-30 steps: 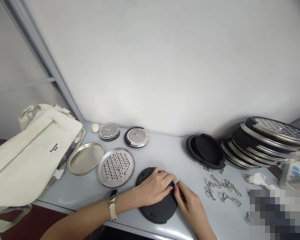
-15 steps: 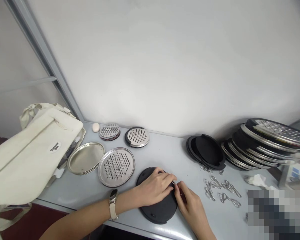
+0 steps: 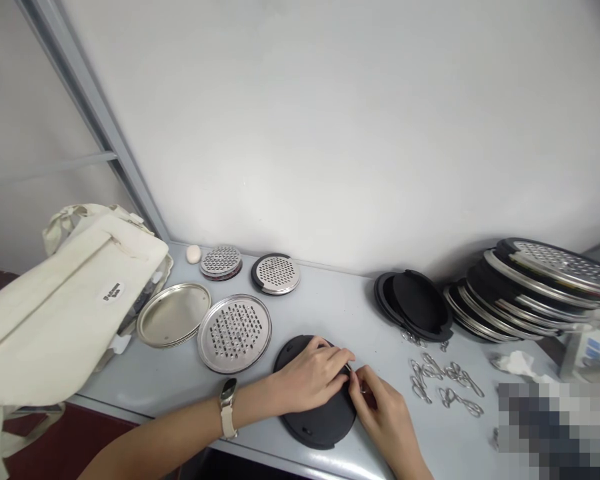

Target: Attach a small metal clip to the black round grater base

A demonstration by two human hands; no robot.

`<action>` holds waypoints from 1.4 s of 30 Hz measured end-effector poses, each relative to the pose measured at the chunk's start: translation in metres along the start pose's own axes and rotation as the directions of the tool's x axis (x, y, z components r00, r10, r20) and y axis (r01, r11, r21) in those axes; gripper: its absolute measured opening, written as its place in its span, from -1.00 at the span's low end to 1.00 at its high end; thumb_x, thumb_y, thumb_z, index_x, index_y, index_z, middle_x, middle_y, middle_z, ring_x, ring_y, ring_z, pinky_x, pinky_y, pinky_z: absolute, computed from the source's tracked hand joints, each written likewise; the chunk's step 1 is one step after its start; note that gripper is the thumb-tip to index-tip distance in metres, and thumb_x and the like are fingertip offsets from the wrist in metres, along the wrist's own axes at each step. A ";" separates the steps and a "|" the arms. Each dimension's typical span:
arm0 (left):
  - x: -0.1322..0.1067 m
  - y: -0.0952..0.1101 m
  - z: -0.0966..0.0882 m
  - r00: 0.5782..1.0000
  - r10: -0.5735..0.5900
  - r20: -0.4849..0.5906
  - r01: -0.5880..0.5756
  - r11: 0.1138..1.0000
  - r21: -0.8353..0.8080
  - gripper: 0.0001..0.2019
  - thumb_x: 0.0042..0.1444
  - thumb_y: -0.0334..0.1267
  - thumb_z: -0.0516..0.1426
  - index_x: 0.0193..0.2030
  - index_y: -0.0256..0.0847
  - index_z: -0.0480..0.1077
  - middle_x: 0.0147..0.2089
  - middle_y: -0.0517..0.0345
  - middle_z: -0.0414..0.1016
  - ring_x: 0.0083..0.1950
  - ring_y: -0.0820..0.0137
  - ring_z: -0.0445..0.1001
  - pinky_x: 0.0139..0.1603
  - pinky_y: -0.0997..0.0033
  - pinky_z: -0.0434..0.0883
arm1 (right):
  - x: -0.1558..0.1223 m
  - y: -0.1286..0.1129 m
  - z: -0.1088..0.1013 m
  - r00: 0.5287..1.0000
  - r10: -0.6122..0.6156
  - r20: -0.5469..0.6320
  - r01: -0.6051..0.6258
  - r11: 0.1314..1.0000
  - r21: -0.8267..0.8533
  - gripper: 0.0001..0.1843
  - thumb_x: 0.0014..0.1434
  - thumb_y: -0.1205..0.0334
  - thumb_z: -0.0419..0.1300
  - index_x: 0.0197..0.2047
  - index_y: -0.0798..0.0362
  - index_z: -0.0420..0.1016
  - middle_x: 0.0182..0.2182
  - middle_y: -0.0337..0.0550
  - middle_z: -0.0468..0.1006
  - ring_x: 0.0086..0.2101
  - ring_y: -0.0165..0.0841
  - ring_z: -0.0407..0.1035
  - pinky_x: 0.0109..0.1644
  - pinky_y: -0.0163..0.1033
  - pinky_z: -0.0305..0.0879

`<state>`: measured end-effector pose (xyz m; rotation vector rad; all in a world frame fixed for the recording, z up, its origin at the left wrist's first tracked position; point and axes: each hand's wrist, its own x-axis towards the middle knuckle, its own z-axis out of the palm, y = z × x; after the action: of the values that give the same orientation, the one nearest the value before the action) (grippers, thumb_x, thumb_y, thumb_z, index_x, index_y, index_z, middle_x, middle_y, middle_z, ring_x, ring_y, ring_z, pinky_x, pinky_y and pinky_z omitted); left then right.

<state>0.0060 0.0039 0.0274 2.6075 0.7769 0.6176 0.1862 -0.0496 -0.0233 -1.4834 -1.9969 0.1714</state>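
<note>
A round black plastic base point(image 3: 318, 421) lies on the table in front of me, with small slots near its rim. Across its top rests my left hand point(image 3: 313, 377), fingers bent toward the right rim and holding the base. My right hand point(image 3: 383, 410) is at that rim, thumb and forefinger pinched on a small wire clip point(image 3: 349, 366), mostly hidden by the fingers. The fingertips of both hands almost meet there. To the right lie several loose bent wire clips point(image 3: 459, 400).
Left of the base are a round grater plate point(image 3: 235, 333) and plain metal discs point(image 3: 174, 315). Smaller graters point(image 3: 279, 272) sit by the wall. Black bases point(image 3: 420, 303) and a leaning stack of graters point(image 3: 540, 293) stand right. A cream bag point(image 3: 75, 300) covers the left end.
Both hands keep nearly the same place on the black base and the wire clip. The whole view has shifted very slightly.
</note>
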 end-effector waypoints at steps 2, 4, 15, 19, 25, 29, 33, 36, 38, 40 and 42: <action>0.000 0.000 0.000 1.000 0.004 0.003 -0.004 1.000 0.000 -0.83 0.27 -0.41 0.00 -0.01 -0.24 0.23 -0.14 0.10 0.47 -0.10 0.33 0.43 0.06 0.31 0.26 | 0.000 0.000 0.000 1.000 0.006 0.002 -0.006 1.000 0.005 -0.71 0.34 0.14 -0.04 -0.42 0.00 0.23 -0.64 -0.35 0.26 -0.63 -0.44 0.19 -0.52 -0.37 0.14; 0.000 0.000 0.001 1.000 0.004 0.000 -0.004 1.000 0.004 -0.83 0.28 -0.40 -0.01 -0.01 -0.24 0.23 -0.14 0.09 0.47 -0.10 0.33 0.44 0.06 0.30 0.26 | 0.000 -0.001 0.000 1.000 0.015 0.001 -0.015 1.000 0.018 -0.72 0.34 0.14 -0.03 -0.42 0.00 0.23 -0.64 -0.35 0.27 -0.64 -0.45 0.19 -0.53 -0.37 0.14; 0.000 0.000 -0.001 1.000 0.013 0.011 -0.013 1.000 -0.013 -0.85 0.28 -0.40 -0.02 -0.03 -0.24 0.23 -0.15 0.09 0.47 -0.13 0.35 0.45 0.06 0.32 0.26 | -0.001 -0.002 -0.001 0.997 0.071 0.015 -0.072 0.995 0.072 -0.72 0.34 0.13 -0.03 -0.41 0.01 0.23 -0.62 -0.34 0.28 -0.62 -0.45 0.20 -0.51 -0.37 0.14; 0.000 0.000 -0.001 1.000 0.016 0.011 -0.016 1.000 -0.015 -0.86 0.28 -0.39 -0.01 -0.03 -0.26 0.23 -0.16 0.09 0.47 -0.14 0.36 0.45 0.07 0.33 0.25 | -0.002 -0.001 0.001 0.997 0.077 0.018 -0.077 0.995 0.058 -0.72 0.34 0.13 -0.04 -0.42 0.00 0.19 -0.63 -0.36 0.25 -0.63 -0.45 0.18 -0.51 -0.37 0.12; 0.001 0.001 -0.002 1.000 0.013 0.019 -0.013 1.000 -0.006 -0.83 0.26 -0.42 0.01 -0.01 -0.28 0.23 -0.13 0.08 0.47 -0.11 0.34 0.43 0.07 0.33 0.26 | 0.000 0.000 -0.001 0.999 0.038 0.033 -0.039 0.999 0.032 -0.73 0.33 0.17 -0.05 -0.43 -0.01 0.15 -0.63 -0.36 0.25 -0.63 -0.44 0.19 -0.52 -0.37 0.11; 0.001 0.001 -0.003 0.999 0.021 0.031 -0.020 0.999 -0.028 -0.83 0.28 -0.41 0.00 0.00 -0.26 0.23 -0.11 0.07 0.46 -0.08 0.33 0.42 0.07 0.33 0.28 | 0.001 0.001 0.000 0.998 0.037 0.049 -0.038 0.999 0.029 -0.75 0.31 0.18 -0.04 -0.43 0.00 0.17 -0.64 -0.35 0.28 -0.63 -0.43 0.21 -0.52 -0.37 0.12; 0.001 0.001 -0.005 0.998 0.025 0.056 -0.021 0.998 -0.063 -0.80 0.29 -0.41 -0.02 0.04 -0.25 0.21 -0.07 0.05 0.44 -0.03 0.29 0.39 0.07 0.30 0.30 | 0.000 0.002 0.001 0.997 0.046 0.068 -0.049 0.998 0.040 -0.77 0.31 0.19 -0.04 -0.39 0.01 0.23 -0.63 -0.33 0.32 -0.63 -0.42 0.24 -0.52 -0.36 0.13; 0.001 0.002 -0.007 0.997 0.017 0.074 -0.011 0.996 -0.085 -0.80 0.29 -0.42 -0.02 0.04 -0.26 0.21 -0.07 0.04 0.43 -0.02 0.29 0.38 0.08 0.31 0.30 | -0.001 0.003 0.001 0.996 0.052 0.071 -0.056 0.997 0.047 -0.78 0.31 0.20 -0.05 -0.37 0.02 0.25 -0.62 -0.32 0.35 -0.63 -0.42 0.26 -0.52 -0.36 0.14; 0.001 0.003 -0.008 0.997 0.011 0.082 -0.003 0.995 -0.097 -0.80 0.28 -0.43 -0.02 0.03 -0.26 0.22 -0.07 0.03 0.42 -0.02 0.29 0.37 0.07 0.32 0.31 | -0.001 0.003 0.001 0.995 0.057 0.078 -0.060 0.997 0.045 -0.78 0.31 0.19 -0.05 -0.39 0.01 0.24 -0.62 -0.32 0.34 -0.63 -0.42 0.25 -0.52 -0.36 0.14; 0.002 0.003 -0.008 0.996 0.010 0.087 0.000 0.994 -0.105 -0.80 0.28 -0.43 -0.01 0.03 -0.26 0.21 -0.08 0.02 0.41 -0.01 0.29 0.36 0.06 0.33 0.32 | -0.001 0.003 0.001 0.994 0.065 0.084 -0.068 0.997 0.039 -0.77 0.31 0.19 -0.05 -0.40 0.01 0.22 -0.63 -0.33 0.33 -0.63 -0.42 0.24 -0.52 -0.36 0.13; 0.002 0.003 -0.008 0.996 0.008 0.086 0.002 0.994 -0.111 -0.80 0.28 -0.44 -0.02 0.02 -0.26 0.22 -0.10 0.03 0.39 -0.01 0.29 0.36 0.06 0.33 0.33 | -0.001 0.003 0.001 0.994 0.070 0.083 -0.073 0.997 0.037 -0.76 0.31 0.19 -0.04 -0.41 0.00 0.20 -0.64 -0.34 0.31 -0.64 -0.43 0.23 -0.52 -0.36 0.12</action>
<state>0.0045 0.0040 0.0357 2.5165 0.6919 0.5291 0.1885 -0.0491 -0.0258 -1.5460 -1.9934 0.3055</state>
